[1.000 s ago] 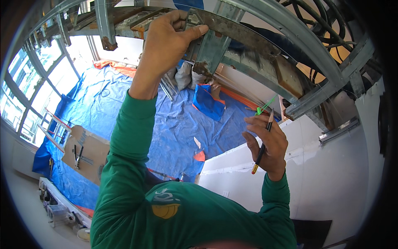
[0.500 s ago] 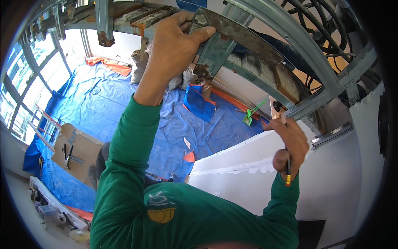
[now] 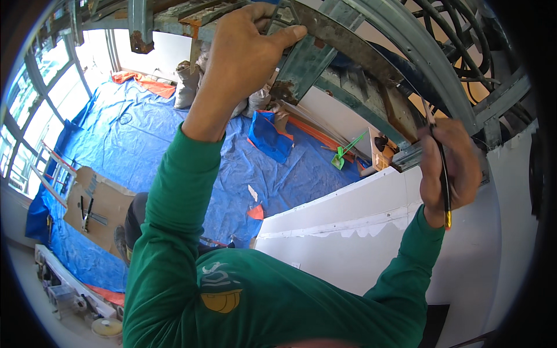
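Head view: left hand [image 3: 246, 55] clenches the rusty metal ceiling channel [image 3: 342, 43] overhead; right hand [image 3: 449, 165] grips a black-and-yellow tool [image 3: 444, 185] at its lower bracket [image 3: 409, 156]. Best to brace the channel firmly, keeping the tool square to the joint.

Overhead, a rusty grey metal channel [image 3: 342, 40] runs diagonally, gripped at its near end; a slim black yellow-tipped tool [image 3: 444, 185] stands nearly upright, clenched
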Demonstrator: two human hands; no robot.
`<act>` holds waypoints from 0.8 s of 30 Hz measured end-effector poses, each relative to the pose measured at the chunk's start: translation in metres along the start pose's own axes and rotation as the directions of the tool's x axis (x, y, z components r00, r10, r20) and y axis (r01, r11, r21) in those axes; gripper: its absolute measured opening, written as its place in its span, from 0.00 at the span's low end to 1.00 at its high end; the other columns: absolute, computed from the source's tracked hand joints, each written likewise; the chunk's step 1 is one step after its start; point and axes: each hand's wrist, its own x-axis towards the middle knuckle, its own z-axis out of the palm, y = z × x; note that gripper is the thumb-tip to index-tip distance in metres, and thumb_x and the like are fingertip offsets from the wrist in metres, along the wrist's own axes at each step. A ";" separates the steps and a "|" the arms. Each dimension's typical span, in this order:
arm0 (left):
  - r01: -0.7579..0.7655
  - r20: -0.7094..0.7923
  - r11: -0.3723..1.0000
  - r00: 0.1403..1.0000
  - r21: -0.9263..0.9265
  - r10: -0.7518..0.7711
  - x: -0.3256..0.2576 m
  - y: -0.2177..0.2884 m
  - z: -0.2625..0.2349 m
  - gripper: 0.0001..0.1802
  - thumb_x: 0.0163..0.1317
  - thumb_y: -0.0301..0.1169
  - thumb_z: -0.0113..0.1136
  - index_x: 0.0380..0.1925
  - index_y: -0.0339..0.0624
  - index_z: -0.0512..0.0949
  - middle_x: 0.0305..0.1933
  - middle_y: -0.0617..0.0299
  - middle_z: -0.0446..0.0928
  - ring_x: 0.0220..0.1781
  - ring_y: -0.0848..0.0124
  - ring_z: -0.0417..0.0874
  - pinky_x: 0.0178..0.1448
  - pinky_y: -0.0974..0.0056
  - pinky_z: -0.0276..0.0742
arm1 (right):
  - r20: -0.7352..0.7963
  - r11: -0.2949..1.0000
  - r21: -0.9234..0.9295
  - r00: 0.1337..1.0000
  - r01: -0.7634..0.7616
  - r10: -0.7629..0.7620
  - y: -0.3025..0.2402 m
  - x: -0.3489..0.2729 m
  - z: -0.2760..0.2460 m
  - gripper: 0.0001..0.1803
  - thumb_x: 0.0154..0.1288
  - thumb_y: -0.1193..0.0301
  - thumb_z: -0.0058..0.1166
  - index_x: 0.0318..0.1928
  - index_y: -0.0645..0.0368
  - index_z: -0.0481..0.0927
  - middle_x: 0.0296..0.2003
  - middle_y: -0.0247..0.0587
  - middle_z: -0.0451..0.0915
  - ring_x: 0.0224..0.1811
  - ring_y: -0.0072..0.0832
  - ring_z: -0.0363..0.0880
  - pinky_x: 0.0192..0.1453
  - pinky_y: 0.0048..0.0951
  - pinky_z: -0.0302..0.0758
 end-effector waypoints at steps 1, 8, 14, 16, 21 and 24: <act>0.008 -0.001 0.999 1.000 0.036 -0.008 0.000 0.000 -0.001 0.08 0.69 0.25 0.75 0.42 0.32 0.86 0.32 0.68 0.83 0.34 0.82 0.76 0.38 0.69 0.70 | 0.036 0.995 -0.076 0.998 0.056 -0.054 0.003 0.007 -0.001 0.12 0.65 0.85 0.66 0.49 0.71 0.85 0.38 0.55 0.89 0.40 0.41 0.89 0.48 0.41 0.85; -0.027 0.050 0.999 0.998 -0.036 0.029 0.000 -0.012 -0.002 0.20 0.71 0.30 0.74 0.56 0.28 0.85 0.47 0.53 0.92 0.45 0.73 0.92 0.53 0.69 0.87 | 0.102 0.998 -0.052 0.994 -0.041 0.046 0.004 0.029 0.006 0.13 0.61 0.85 0.68 0.47 0.71 0.87 0.42 0.55 0.90 0.43 0.42 0.91 0.50 0.35 0.86; -0.049 0.035 0.998 0.998 0.026 0.048 -0.001 -0.013 -0.001 0.21 0.71 0.30 0.74 0.58 0.27 0.84 0.48 0.53 0.92 0.46 0.73 0.92 0.54 0.68 0.87 | 0.153 0.995 -0.085 0.987 0.060 -0.047 0.022 0.056 0.011 0.16 0.61 0.81 0.74 0.50 0.65 0.90 0.46 0.48 0.92 0.47 0.37 0.92 0.55 0.32 0.86; -0.050 0.022 0.998 0.999 0.043 0.050 0.000 -0.010 -0.001 0.16 0.70 0.28 0.74 0.52 0.29 0.84 0.42 0.58 0.88 0.42 0.76 0.86 0.48 0.68 0.81 | 0.208 0.988 -0.114 0.975 0.106 -0.080 0.028 0.066 0.011 0.16 0.61 0.80 0.75 0.50 0.63 0.91 0.46 0.45 0.92 0.47 0.35 0.92 0.56 0.31 0.86; -0.002 0.018 0.996 1.000 -0.086 0.004 0.003 -0.004 0.002 0.09 0.68 0.25 0.75 0.37 0.33 0.83 0.32 0.68 0.81 0.34 0.82 0.73 0.37 0.69 0.68 | 0.230 1.000 0.005 0.973 0.026 -0.026 0.042 0.076 0.019 0.16 0.63 0.78 0.74 0.52 0.62 0.92 0.49 0.44 0.93 0.50 0.34 0.93 0.58 0.31 0.86; -0.121 0.011 0.992 0.993 -0.036 0.121 0.001 -0.001 0.001 0.08 0.69 0.25 0.75 0.38 0.33 0.83 0.32 0.68 0.81 0.34 0.82 0.73 0.37 0.69 0.68 | 0.235 0.999 0.038 0.972 0.007 -0.016 0.047 0.075 0.020 0.16 0.64 0.77 0.73 0.53 0.61 0.92 0.51 0.45 0.93 0.52 0.35 0.93 0.59 0.31 0.86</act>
